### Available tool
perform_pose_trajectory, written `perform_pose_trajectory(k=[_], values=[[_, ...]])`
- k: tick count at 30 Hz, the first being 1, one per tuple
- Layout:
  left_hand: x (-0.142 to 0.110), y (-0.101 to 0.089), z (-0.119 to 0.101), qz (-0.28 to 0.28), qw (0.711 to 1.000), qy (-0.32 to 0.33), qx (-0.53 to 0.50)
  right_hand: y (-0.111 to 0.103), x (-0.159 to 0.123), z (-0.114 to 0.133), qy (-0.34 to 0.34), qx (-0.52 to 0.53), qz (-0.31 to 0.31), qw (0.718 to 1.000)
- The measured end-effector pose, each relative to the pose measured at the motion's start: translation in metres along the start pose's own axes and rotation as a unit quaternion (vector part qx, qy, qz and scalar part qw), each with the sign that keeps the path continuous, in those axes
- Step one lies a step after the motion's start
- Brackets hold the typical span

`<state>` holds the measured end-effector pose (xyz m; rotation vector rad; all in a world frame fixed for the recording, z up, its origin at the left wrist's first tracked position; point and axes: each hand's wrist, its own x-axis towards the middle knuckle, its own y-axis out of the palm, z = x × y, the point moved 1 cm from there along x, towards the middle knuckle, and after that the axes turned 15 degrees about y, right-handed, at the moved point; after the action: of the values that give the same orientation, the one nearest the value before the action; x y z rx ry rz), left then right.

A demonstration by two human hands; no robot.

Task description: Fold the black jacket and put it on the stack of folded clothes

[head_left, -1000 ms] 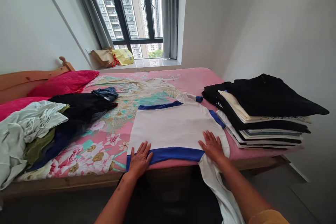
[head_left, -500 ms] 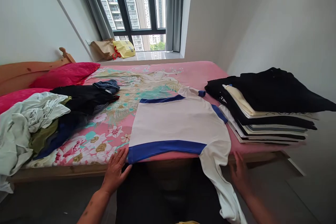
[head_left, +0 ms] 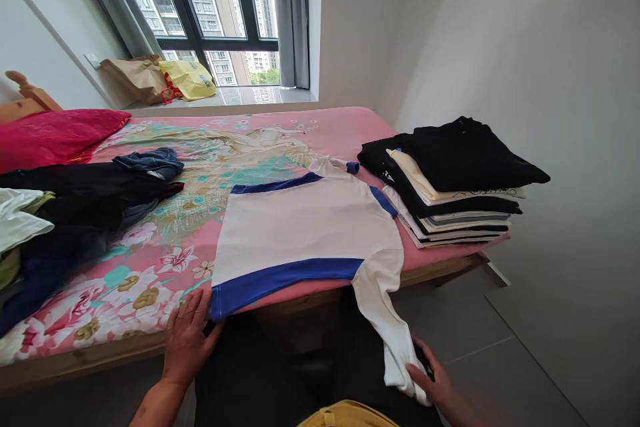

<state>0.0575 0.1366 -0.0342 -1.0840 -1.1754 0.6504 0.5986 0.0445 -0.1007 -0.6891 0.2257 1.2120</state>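
A white long-sleeved top [head_left: 305, 227] with blue bands lies spread on the bed near its front edge. Its near sleeve [head_left: 383, 307] hangs over the edge, down in front of the dark-clad legs. My left hand [head_left: 187, 340] rests open at the bed's edge, fingers stretched out, just left of the top's blue corner. Down by the lower end of the hanging sleeve is my right hand [head_left: 437, 380]. Its thumb overlaps the fabric and a gap shows between thumb and fingers, so it looks open around the sleeve end.
To the right stands a stack of folded clothes [head_left: 455, 193], black on top. Loose clothes [head_left: 90, 200] lie heaped at the left, before a red pillow [head_left: 60, 133]. Paper and yellow bags [head_left: 187, 80] sit on the windowsill. The wooden bed frame [head_left: 100, 360] runs along the front.
Both hands have left the top, where they lay flat on it. The left moved to the bed edge; the right went down to the hanging sleeve's end. The view has turned right.
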Motion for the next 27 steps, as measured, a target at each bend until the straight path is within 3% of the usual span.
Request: perform_pose_trajectory(k=[4, 7, 12, 18, 27], values=[[0.0, 0.002, 0.004, -0.002, 1.0, -0.002, 0.006, -0.001, -0.008, 0.003, -0.019, -0.018, -0.051, 0.998], [0.0, 0.004, 0.008, -0.003, 1.0, 0.002, 0.008, -0.003, -0.009, 0.024, -0.022, 0.065, -0.054, 0.996], [0.002, 0.001, 0.012, 0.001, 1.0, 0.016, 0.001, -0.011, -0.013, 0.094, 0.073, 0.18, 0.09, 0.977], [0.008, 0.0, 0.022, 0.033, 0.998, 0.055, -0.002, -0.016, -0.013, 0.185, 0.069, 0.126, 0.265, 0.953], [0.008, 0.0, 0.03, 0.056, 0.995, 0.077, -0.01, -0.006, -0.007, 0.237, 0.077, 0.011, 0.401, 0.913]])
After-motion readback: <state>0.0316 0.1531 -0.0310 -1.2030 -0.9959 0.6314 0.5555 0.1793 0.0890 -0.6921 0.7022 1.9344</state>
